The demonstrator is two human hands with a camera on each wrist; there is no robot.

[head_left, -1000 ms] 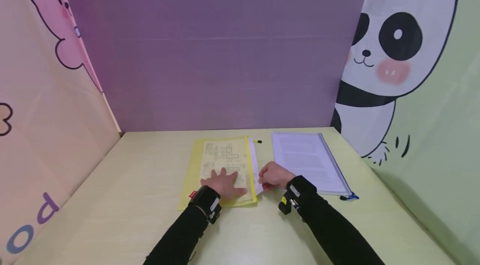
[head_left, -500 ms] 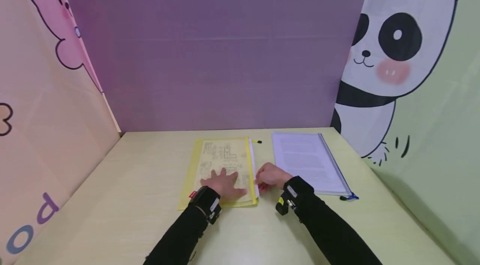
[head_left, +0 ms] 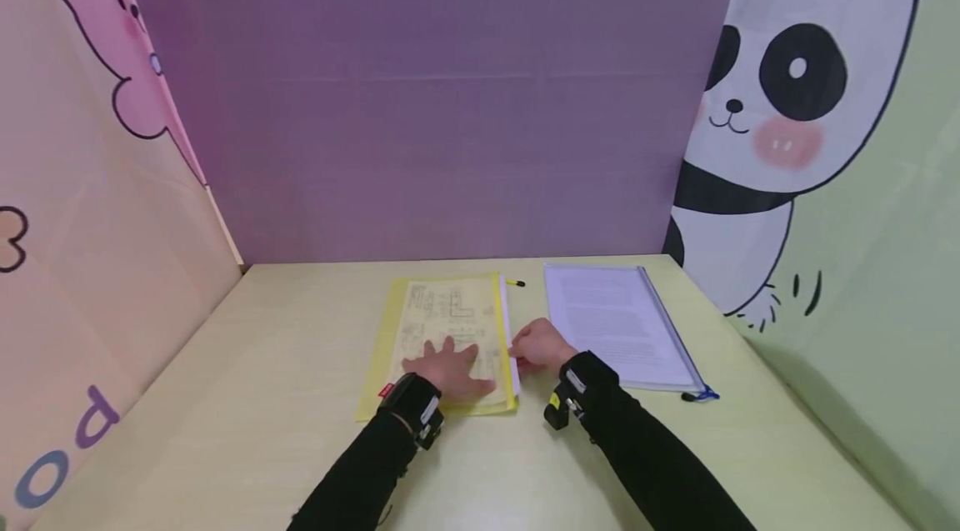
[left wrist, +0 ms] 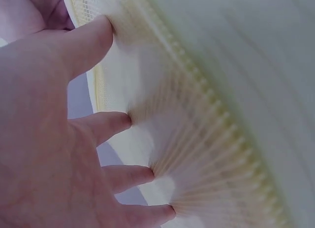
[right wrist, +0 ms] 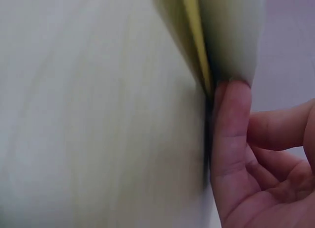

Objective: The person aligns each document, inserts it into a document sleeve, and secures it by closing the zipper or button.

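A yellow translucent zip document pouch (head_left: 381,348) lies mid-table, with a printed sheet (head_left: 435,306) showing through it. My left hand (head_left: 448,371) presses flat on its lower half, fingers spread. In the left wrist view the fingertips (left wrist: 120,122) dent the pouch's mesh surface. A white paper sheet (head_left: 505,310) sticks out as a narrow strip along the pouch's right side. My right hand (head_left: 542,345) has curled fingers at that strip, pinching its edge. The right wrist view has the fingertip (right wrist: 235,97) right at the sheet's edge, beside the yellow pouch edge (right wrist: 194,31).
To the right lies a clear zip pouch (head_left: 600,323) with a dark blue zipper edge and printed paper inside. Its zipper pull (head_left: 700,395) hangs at the near right corner. A yellow-and-black zipper pull (head_left: 516,283) pokes out at the yellow pouch's far right corner.
My right hand has moved slightly left, toward the yellow pouch. The white strip showing beside the pouch has become narrower and straighter. My left hand has stayed in place.
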